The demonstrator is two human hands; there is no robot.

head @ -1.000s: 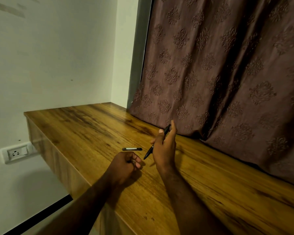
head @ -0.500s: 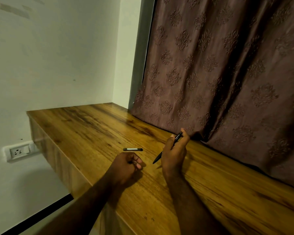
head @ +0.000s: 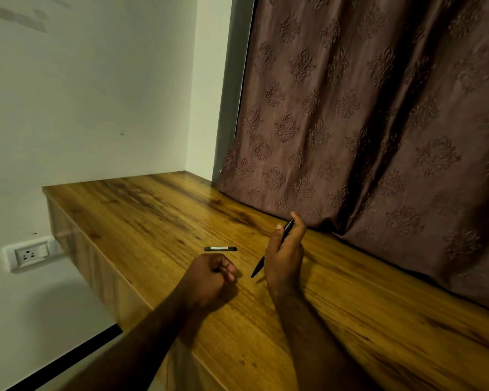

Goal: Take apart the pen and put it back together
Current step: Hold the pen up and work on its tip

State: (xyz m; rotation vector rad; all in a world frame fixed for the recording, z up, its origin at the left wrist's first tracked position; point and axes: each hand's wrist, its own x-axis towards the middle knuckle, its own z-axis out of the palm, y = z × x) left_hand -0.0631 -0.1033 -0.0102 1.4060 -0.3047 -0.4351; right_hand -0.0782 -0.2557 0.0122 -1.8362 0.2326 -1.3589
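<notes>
My right hand (head: 285, 258) holds a thin black pen (head: 287, 231) at a slant above the wooden desk (head: 153, 210). The pen's tip points down and to the left, and its top end sticks out past my fingers near the curtain. My left hand (head: 209, 273) rests on the desk as a fist, fingers curled around something small that I cannot make out. A short dark pen part with a pale stripe (head: 220, 248) lies flat on the desk just beyond my left hand, touching neither hand.
A brown patterned curtain (head: 378, 122) hangs along the desk's far edge, close behind my right hand. The desk's left edge drops off beside a white wall with a power socket (head: 30, 253).
My right hand has moved the pen to the right, away from my left hand and closer to the curtain. My left fist and the loose pen part stay where they were.
</notes>
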